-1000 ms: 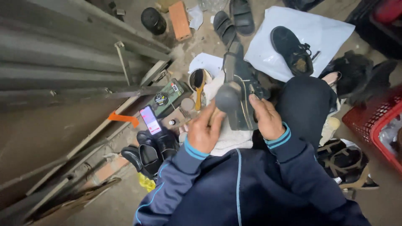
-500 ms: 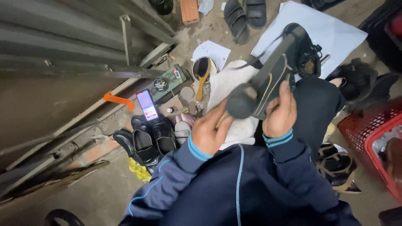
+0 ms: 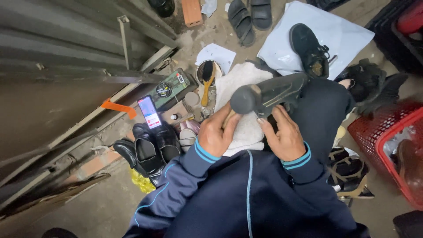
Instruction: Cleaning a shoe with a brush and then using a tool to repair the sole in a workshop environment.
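Observation:
I sit with a white cloth (image 3: pixel 240 83) over my lap. My right hand (image 3: pixel 285 135) grips a black shoe (image 3: pixel 282 90) from below; the shoe lies nearly level, sole side up, pointing right. My left hand (image 3: pixel 217 134) is closed on what looks like a wooden handle with a dark round head (image 3: pixel 243 99), which rests against the shoe's left end. My dark blue sleeves with light blue cuffs fill the lower frame.
A second black shoe (image 3: pixel 309 47) lies on a white sheet (image 3: pixel 348 31). A phone (image 3: pixel 149 112) leans by black dress shoes (image 3: pixel 152 145). A brush in a tin (image 3: pixel 207 77), a polish tin (image 3: pixel 164 89), sandals (image 3: pixel 246 15), a red basket (image 3: pixel 383 136) and a metal shutter (image 3: pixel 57 53) surround me.
The shoe has swung down from pointing up and away to lying nearly level across my lap. Both hands kept their hold.

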